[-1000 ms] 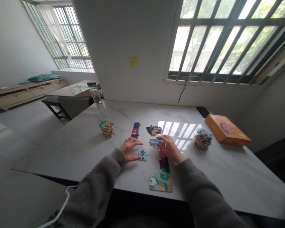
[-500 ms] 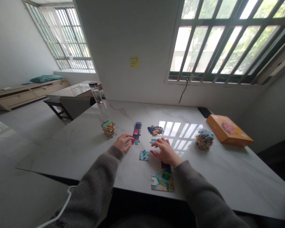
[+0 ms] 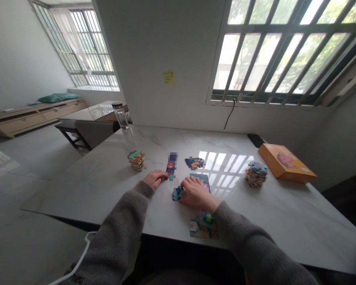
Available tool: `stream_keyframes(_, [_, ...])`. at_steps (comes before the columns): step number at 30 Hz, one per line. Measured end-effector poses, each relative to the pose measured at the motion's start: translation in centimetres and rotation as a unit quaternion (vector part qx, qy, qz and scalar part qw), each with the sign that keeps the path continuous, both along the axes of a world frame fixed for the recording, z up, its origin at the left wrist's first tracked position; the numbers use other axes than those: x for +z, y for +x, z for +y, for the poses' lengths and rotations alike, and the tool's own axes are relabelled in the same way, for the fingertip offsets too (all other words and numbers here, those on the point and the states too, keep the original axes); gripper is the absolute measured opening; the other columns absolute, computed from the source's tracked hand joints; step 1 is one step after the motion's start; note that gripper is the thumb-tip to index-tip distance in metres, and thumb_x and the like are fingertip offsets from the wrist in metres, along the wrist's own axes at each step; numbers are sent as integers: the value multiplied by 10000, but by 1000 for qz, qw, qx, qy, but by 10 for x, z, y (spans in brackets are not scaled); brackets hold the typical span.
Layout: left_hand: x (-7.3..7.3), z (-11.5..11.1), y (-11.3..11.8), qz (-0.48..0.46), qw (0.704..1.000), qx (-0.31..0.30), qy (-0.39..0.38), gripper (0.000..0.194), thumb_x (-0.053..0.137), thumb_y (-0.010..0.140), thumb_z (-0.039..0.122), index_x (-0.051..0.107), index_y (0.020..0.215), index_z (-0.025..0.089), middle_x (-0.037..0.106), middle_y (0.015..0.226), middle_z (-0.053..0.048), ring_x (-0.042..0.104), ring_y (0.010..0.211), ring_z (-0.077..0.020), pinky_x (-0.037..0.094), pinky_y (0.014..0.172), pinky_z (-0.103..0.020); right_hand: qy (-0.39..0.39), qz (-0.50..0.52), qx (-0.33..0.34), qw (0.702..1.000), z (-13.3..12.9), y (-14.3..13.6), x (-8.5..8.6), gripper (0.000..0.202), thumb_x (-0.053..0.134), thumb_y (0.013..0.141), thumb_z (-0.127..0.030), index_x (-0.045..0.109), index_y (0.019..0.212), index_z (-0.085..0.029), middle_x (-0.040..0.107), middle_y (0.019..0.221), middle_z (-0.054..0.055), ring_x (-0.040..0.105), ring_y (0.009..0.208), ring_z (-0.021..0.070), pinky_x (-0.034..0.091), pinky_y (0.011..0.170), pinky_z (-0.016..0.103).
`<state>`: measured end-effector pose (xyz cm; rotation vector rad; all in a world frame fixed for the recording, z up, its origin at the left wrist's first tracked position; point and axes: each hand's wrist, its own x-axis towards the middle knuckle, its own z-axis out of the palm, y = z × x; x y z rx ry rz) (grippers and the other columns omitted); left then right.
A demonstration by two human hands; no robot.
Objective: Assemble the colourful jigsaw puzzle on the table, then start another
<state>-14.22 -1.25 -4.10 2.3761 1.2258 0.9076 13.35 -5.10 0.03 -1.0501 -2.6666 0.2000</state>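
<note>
Right hand (image 3: 199, 194): thumb and fingers closed on the right side of a teal puzzle piece (image 3: 177, 194), just above or on the white marbled table (image 3: 106, 186) (contact with the surface hard to tell)
Left hand (image 3: 156, 179): fingertips touching the near end of a strip of joined pieces (image 3: 171, 166), dark with red and teal; gripping or merely resting, impossible to tell
Beyond and partly under the right hand: blue and pink joined pieces (image 3: 206, 183)
Near table edge: teal-green joined section (image 3: 204, 228), partly behind the right sleeve (image 3: 234, 221)
Beyond the hands: loose heap of pieces (image 3: 195, 162)
Far left: stack of pieces (image 3: 136, 160)
Right: taller stack (image 3: 256, 175), near an orange box (image 3: 284, 163)
</note>
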Motion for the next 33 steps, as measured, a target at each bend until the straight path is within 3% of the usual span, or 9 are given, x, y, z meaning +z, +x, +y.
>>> stream_keyframes(3, [0, 1, -1, -2, 1000, 6, -12, 404, 432, 760, 22, 715, 994, 191, 732, 1126, -60, 656, 1079, -207, 506, 1005, -369, 16, -20, 12, 1000, 1, -16, 4, 401, 740, 841, -435, 552, 1088, -182, 605, 1086, 98, 518, 1015, 268, 369, 889, 384])
stream_keyframes(8, [5, -5, 3, -6, 999, 29, -35, 316, 447, 864, 139, 677, 1072, 199, 728, 1104, -56, 665, 1036, -201, 517, 961, -344, 47, -47, -9, 998, 8, -42, 7, 384, 693, 876, -426, 546, 1112, -161, 627, 1103, 123, 531, 1020, 285, 370, 874, 392])
stream_keyframes(13, [13, -12, 4, -16, 999, 23, -44, 237, 467, 896, 199, 669, 1019, 205, 717, 1154, -59, 660, 1087, -214, 507, 992, -357, 53, -48, -30, 997, 15, -54, 6, 366, 671, 891, -436, 560, 1117, -170, 638, 1107, 114, 537, 1038, 287, 371, 875, 395])
stream_keyframes(22, [3, -10, -1, -13, 999, -27, -25, 282, 731, 719, 237, 685, 993, 193, 670, 1239, -105, 626, 1163, -255, 467, 1066, -400, 59, -40, -30, 997, 16, -54, 3, 371, 660, 901, -455, 580, 1140, -183, 639, 1118, 114, 542, 1047, 288, 372, 886, 401])
stream_keyframes(28, [8, -14, 0, -5, 999, -24, -29, 270, 748, 727, 247, 689, 987, 207, 658, 1260, -93, 619, 1175, -242, 463, 1076, -393, 31, -11, -4, 999, 19, -38, 11, 302, 615, 941, -414, 609, 1156, -202, 645, 1070, 94, 555, 1006, 252, 366, 893, 380])
stream_keyframes(33, [11, -15, -1, 11, 999, -21, -31, 433, 771, 712, 276, 676, 1129, 208, 645, 1294, -96, 605, 1201, -252, 446, 1097, -393, 2, 64, -16, 998, 27, 7, 13, 241, 590, 956, -306, 616, 1182, -223, 646, 1085, 78, 559, 1037, 233, 366, 918, 377])
